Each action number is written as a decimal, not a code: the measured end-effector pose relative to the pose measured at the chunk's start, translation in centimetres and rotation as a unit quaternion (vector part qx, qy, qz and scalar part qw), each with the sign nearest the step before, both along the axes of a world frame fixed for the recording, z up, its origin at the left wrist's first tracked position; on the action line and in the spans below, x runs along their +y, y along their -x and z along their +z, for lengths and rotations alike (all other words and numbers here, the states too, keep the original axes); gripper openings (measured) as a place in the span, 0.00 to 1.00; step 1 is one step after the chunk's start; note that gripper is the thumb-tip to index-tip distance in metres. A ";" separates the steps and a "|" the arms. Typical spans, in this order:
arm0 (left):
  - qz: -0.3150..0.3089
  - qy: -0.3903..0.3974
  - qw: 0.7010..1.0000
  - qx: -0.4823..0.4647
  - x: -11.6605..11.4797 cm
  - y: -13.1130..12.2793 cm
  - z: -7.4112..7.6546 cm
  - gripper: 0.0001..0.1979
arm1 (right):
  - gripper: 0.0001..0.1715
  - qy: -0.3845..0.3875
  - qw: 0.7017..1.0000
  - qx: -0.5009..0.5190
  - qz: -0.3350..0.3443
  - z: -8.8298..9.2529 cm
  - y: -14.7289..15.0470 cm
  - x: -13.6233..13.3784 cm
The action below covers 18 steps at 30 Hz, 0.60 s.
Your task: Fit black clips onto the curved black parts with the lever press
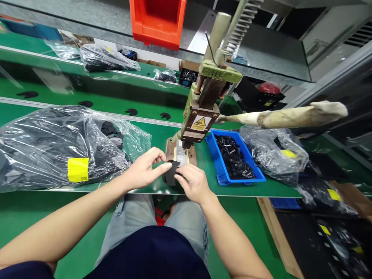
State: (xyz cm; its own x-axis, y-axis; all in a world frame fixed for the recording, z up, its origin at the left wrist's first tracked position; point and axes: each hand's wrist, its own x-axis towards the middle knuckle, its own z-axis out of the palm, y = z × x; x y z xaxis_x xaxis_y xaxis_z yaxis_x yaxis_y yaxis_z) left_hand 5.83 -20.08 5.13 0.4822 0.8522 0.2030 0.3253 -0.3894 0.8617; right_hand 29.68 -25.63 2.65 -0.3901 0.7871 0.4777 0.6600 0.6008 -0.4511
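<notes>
A curved black plastic part (171,175) is held between my two hands, just in front of the base of a hand press (200,120). My left hand (148,166) pinches its upper left side with the thumb on top. On the other side, the fingers of my right hand (194,182) close at the part's right edge; whether a smaller piece sits in them is hidden. Behind the part lies the press's pale fixture (181,155), below the ram. The press's lever, wrapped in whitish cloth (290,117), points out to the right.
A large clear bag of dark parts (58,147) lies at left. At right stands a blue bin (258,176) of small black pieces, beside another plastic bag (276,155). Several black curved parts (132,112) rest on the green strip behind. An orange bin (158,35) sits above.
</notes>
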 end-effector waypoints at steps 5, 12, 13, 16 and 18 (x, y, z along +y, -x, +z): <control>-0.054 -0.106 0.990 0.074 -1.1 -1.6 0.9 0.20 | 0.09 -0.017 1.000 -0.011 -0.005 -0.5 -0.2 -0.5; -0.042 -0.062 0.994 0.074 -1.8 -2.8 0.5 0.22 | 0.09 -0.051 0.998 -0.019 0.010 -1.1 -0.5 -0.8; -0.043 -0.037 0.996 0.070 -1.8 -2.8 0.5 0.23 | 0.08 -0.055 0.998 -0.012 0.014 -1.3 -0.6 -1.0; -0.056 0.048 0.996 0.048 -1.7 -3.0 0.3 0.25 | 0.07 -0.061 0.998 0.019 0.022 -1.8 -0.7 -1.4; -0.056 0.085 0.995 0.012 -1.6 -3.1 0.2 0.23 | 0.06 -0.062 0.997 0.044 0.020 -2.0 -0.9 -1.7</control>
State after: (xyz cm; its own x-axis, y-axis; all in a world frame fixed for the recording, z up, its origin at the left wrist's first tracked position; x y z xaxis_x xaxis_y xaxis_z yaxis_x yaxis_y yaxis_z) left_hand 8.89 -21.67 5.31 0.5785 0.8142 0.0486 0.3096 -0.2743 0.9105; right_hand 30.60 -27.28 0.69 -0.3728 0.7048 0.6035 0.5951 0.6807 -0.4273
